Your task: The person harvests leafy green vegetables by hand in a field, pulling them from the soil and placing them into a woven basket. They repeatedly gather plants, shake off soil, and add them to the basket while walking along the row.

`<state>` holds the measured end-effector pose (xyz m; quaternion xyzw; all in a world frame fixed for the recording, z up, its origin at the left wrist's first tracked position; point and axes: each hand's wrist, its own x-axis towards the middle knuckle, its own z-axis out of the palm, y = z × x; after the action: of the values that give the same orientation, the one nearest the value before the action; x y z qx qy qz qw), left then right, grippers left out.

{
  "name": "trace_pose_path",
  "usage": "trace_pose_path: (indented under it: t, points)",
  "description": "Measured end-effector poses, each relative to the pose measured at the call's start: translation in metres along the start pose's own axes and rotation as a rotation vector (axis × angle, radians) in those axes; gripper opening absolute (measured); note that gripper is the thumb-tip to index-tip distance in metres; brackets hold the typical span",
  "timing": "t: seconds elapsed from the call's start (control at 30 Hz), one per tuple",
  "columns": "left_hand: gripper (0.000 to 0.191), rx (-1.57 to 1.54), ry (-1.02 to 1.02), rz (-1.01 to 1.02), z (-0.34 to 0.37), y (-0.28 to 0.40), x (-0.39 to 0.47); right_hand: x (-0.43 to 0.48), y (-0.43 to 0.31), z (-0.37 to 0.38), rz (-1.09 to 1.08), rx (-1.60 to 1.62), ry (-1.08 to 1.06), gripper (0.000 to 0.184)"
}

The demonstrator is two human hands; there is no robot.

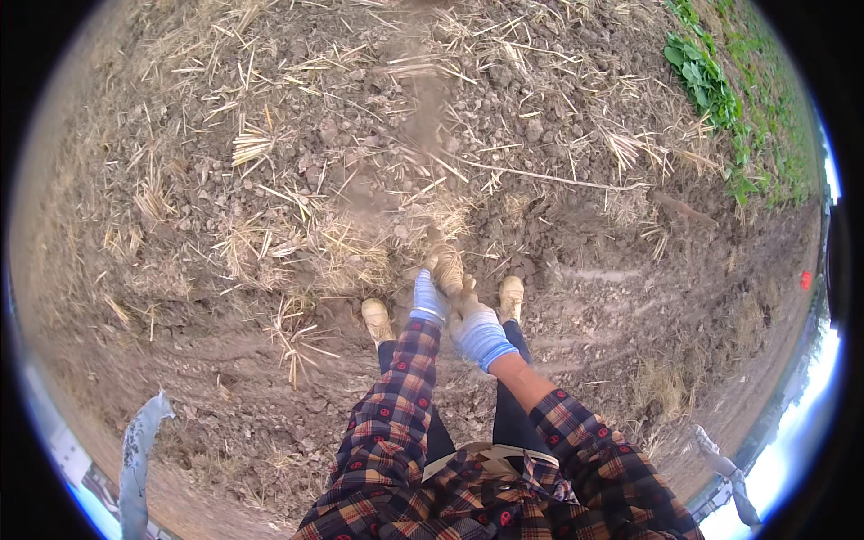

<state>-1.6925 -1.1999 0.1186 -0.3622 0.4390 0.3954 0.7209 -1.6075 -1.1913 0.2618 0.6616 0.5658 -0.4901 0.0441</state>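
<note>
My left hand [429, 291] and my right hand [474, 325] are close together before my legs, in blue-cuffed work gloves with tan, soiled fingers. Both are closed around a tan, ridged handle [448, 264], the left beside it and the right at its near end. Past my hands the handle points away from me toward the soil. A brown blurred streak lies farther out in line with it, and I cannot tell whether that is the tool's shaft. No tool head shows clearly. Dry straw [451, 221] lies just beyond my hands.
Cut stalk stubble [251, 145] stands in clumps across the cloddy soil [324, 179]. My muddy left shoe [376, 317] and right shoe [511, 297] flank my hands. Leafy green plants [705, 77] border the right. A long dry stalk [550, 177] lies ahead.
</note>
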Motion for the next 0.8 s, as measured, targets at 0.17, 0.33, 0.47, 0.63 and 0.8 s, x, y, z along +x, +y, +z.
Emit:
trace_pose_path:
  t: [0.17,0.33,0.47,0.63,0.8]
  points:
    - [0.03,0.177,0.108,0.226,0.005,0.011,0.006,0.006,0.004,0.015,0.736,1.461,-0.124,0.035]
    - [0.037,0.355,0.125,0.128,0.013,0.017,0.019,0.005,-0.012,0.023,0.265,0.363,0.153,0.054]
    - [0.047,0.804,0.256,0.257,0.029,0.029,0.02,0.012,-0.027,0.01,0.151,-0.318,-0.06,0.051]
    - [0.06,1.47,0.324,0.294,0.038,0.047,0.032,0.036,-0.031,0.013,0.163,-0.414,-0.146,0.047]
    - [0.029,0.539,-0.101,0.066,0.006,0.06,0.071,0.069,-0.006,0.015,0.244,-0.186,-0.166,0.069]
